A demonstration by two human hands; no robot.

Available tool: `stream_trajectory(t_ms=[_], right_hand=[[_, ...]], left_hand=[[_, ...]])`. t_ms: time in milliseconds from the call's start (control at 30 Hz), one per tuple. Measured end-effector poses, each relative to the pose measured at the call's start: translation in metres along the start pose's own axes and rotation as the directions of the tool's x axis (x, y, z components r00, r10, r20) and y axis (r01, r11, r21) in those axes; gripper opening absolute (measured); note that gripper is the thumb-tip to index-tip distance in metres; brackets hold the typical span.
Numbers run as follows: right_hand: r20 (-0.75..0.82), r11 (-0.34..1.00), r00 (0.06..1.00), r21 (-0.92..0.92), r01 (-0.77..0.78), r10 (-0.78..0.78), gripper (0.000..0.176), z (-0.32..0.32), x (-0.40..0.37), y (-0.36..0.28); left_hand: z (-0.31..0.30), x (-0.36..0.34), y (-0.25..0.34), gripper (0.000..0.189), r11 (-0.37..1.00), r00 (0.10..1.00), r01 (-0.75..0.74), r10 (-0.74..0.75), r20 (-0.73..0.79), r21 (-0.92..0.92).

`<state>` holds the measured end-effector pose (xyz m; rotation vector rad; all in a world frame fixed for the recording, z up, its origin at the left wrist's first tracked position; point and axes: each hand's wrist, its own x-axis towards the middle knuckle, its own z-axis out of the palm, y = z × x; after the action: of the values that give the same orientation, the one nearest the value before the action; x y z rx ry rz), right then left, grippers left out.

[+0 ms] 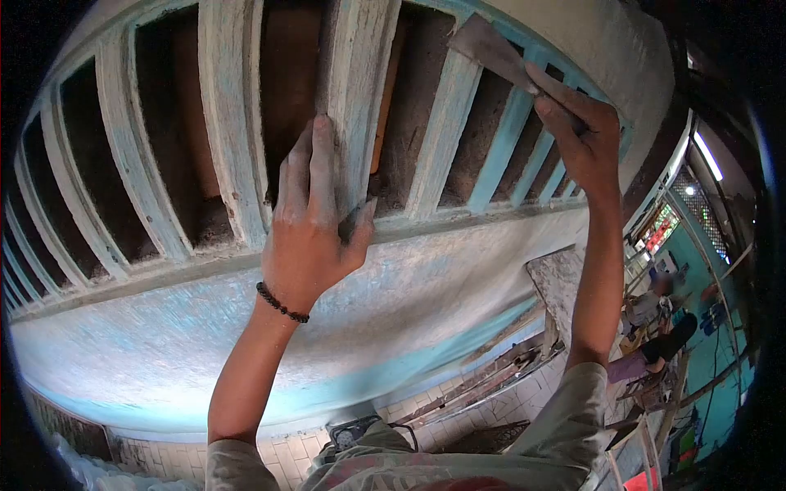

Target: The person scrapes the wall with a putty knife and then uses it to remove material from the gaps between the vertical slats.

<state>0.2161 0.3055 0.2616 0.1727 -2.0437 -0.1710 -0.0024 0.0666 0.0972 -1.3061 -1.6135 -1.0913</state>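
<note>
My right hand (577, 131) is closed round the handle of a paint scraper (490, 51). The scraper's broad flat blade lies against the upper part of a window bar (446, 123) with worn pale paint. Dust-whitened, my left hand (307, 213) rests at the foot of a wide wooden post (356, 90). Its fingers stretch upward along the post's left side, and the thumb is spread out to the right. A dark beaded bracelet (282, 303) circles the left wrist. Most of the scraper's handle is hidden inside my right hand.
Below the bars runs a ledge (229, 260) above a patchy blue-white wall (164, 352). A worn board (557, 282) and long wooden pieces (491, 376) stand lower right. Farther right, a person (647, 307) sits near a turquoise wall (688, 254). Tiles (270, 462) cover the floor.
</note>
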Motion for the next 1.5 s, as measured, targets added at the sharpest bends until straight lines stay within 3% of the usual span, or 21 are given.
stream_trajectory(t_ms=[67, 167, 267, 367, 467, 567, 633, 700, 800, 933, 1100, 1500], right_hand=[[0.081, 0.996, 0.993, -0.003, -0.088, 0.088, 0.034, -0.007, 0.0, 0.0], [0.104, 0.998, 0.994, -0.051, 0.04, -0.035, 0.033, -0.004, 0.013, 0.007], [0.053, 0.996, 0.997, -0.072, 0.052, -0.048, 0.032, -0.006, 0.011, -0.001], [0.044, 1.0, 0.999, -0.015, 0.019, -0.018, 0.034, -0.005, 0.009, 0.001], [0.086, 0.99, 0.99, -0.1, -0.1, 0.109, 0.033, -0.007, 0.004, 0.002], [0.033, 0.998, 0.998, -0.035, 0.056, -0.055, 0.032, -0.005, 0.008, -0.007], [0.117, 0.991, 0.99, -0.11, -0.071, 0.084, 0.032, -0.012, 0.013, -0.006], [0.124, 0.992, 0.989, -0.112, -0.066, 0.08, 0.033, -0.012, 0.013, -0.004], [0.051, 0.996, 0.996, -0.052, 0.075, -0.072, 0.034, -0.005, 0.013, -0.001], [0.108, 0.995, 0.994, -0.096, 0.003, 0.007, 0.034, -0.008, 0.013, -0.001], [0.05, 0.994, 0.994, -0.042, 0.1, -0.098, 0.035, -0.01, 0.014, 0.011], [0.048, 0.997, 0.996, -0.011, 0.073, -0.073, 0.036, 0.005, 0.024, 0.014]], left_hand=[[0.0, 0.001, 0.001, 0.102, 1.0, 1.0, 0.008, -0.008, 0.006, 0.025], [-0.002, 0.003, 0.001, 0.102, 1.0, 1.0, -0.01, 0.01, -0.012, -0.026], [-0.003, 0.002, 0.0, 0.102, 0.998, 1.0, -0.024, 0.023, -0.015, -0.054], [-0.004, 0.001, 0.0, 0.102, 0.999, 1.0, -0.007, 0.006, -0.011, -0.045], [-0.003, 0.0, 0.0, 0.103, 0.998, 1.0, -0.004, 0.003, -0.011, -0.056], [-0.003, 0.002, 0.0, 0.103, 0.998, 1.0, -0.014, 0.013, -0.018, -0.054], [-0.002, 0.001, 0.0, 0.104, 0.998, 1.0, -0.016, 0.015, -0.024, -0.055], [-0.001, 0.002, -0.001, 0.104, 0.998, 0.999, -0.029, 0.027, -0.034, -0.059], [-0.003, 0.002, 0.0, 0.104, 0.998, 1.0, -0.015, 0.014, -0.019, -0.067], [-0.002, 0.001, 0.002, 0.104, 0.999, 1.0, -0.016, 0.015, -0.02, -0.037], [-0.003, 0.002, 0.001, 0.104, 0.999, 1.0, -0.011, 0.01, -0.02, -0.042], [0.001, 0.002, -0.001, 0.102, 0.998, 0.996, -0.057, 0.056, -0.07, -0.007]])
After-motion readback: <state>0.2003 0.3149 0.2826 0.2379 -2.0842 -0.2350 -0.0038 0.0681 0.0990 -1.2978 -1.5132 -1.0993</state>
